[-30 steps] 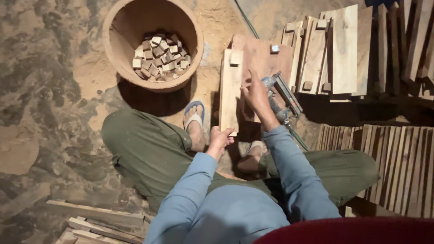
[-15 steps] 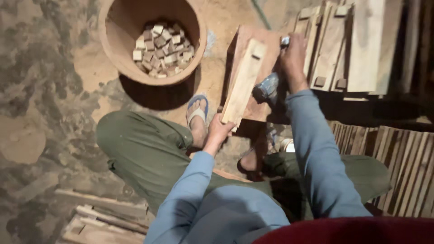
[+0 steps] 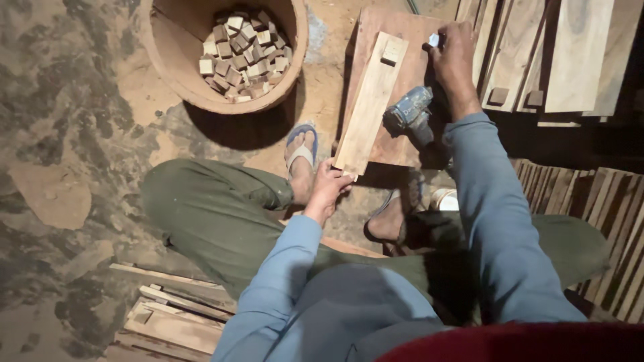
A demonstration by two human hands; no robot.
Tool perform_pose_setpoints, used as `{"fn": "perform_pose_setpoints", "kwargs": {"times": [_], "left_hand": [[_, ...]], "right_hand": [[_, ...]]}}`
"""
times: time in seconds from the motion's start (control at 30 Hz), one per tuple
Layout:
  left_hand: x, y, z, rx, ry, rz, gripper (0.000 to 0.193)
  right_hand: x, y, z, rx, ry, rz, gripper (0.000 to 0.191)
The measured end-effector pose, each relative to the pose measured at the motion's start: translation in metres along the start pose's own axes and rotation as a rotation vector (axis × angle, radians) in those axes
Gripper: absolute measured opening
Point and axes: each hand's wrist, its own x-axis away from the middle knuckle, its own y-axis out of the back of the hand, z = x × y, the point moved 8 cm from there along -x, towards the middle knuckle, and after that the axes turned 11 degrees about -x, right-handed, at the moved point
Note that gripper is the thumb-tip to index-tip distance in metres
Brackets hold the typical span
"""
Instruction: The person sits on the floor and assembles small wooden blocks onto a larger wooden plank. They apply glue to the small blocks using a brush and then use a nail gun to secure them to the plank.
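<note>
Single head-worn view, looking steeply down from above over seated legs and both arms onto earthen floor; near range; plank (image 3: pixel 367 107) at centre, tub (image 3: pixel 168 60) at upper left.

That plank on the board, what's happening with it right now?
A person sitting on the ground holds the near end of a pale plank with the left hand; the plank lies on a reddish board. The right hand reaches to the board's far edge, at a small pale thing. A blue power drill lies beside the plank. A round tub of small wooden blocks stands nearby.
</note>
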Motion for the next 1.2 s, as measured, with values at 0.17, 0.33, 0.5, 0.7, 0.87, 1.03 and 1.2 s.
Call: {"fn": "perform_pose_setpoints", "kwargs": {"times": [0.17, 0.33, 0.5, 0.7, 0.87, 1.03, 1.2], "left_hand": [[0.004, -0.001, -0.006, 0.013, -0.039, 0.006, 0.063], [0.01, -0.004, -0.015, -0.027, -0.115, -0.012, 0.065], [0.015, -0.003, -0.015, 0.03, -0.138, -0.019, 0.063], [0.012, -0.002, -0.021, 0.001, -0.177, -0.035, 0.063], [0.014, 0.002, -0.022, -0.064, -0.13, -0.039, 0.062], [0.015, 0.003, -0.028, -0.02, -0.149, -0.017, 0.059], [0.014, 0.004, -0.027, 0.02, -0.14, -0.029, 0.056]], "right_hand": [[0.056, -0.003, 0.016, -0.538, -0.431, 0.24, 0.035], [0.143, 0.007, 0.109, -0.476, -0.115, 0.428, 0.04], [0.191, -0.031, 0.106, -0.773, -0.458, 0.484, 0.042], [0.194, -0.033, 0.124, -0.726, -0.26, 0.473, 0.038], [0.186, -0.035, 0.151, -0.368, -0.167, 0.531, 0.039], [0.178, -0.051, 0.183, -0.257, 0.178, 0.535, 0.03], [0.185, -0.085, 0.172, -0.157, 0.219, 0.638, 0.017]]}}
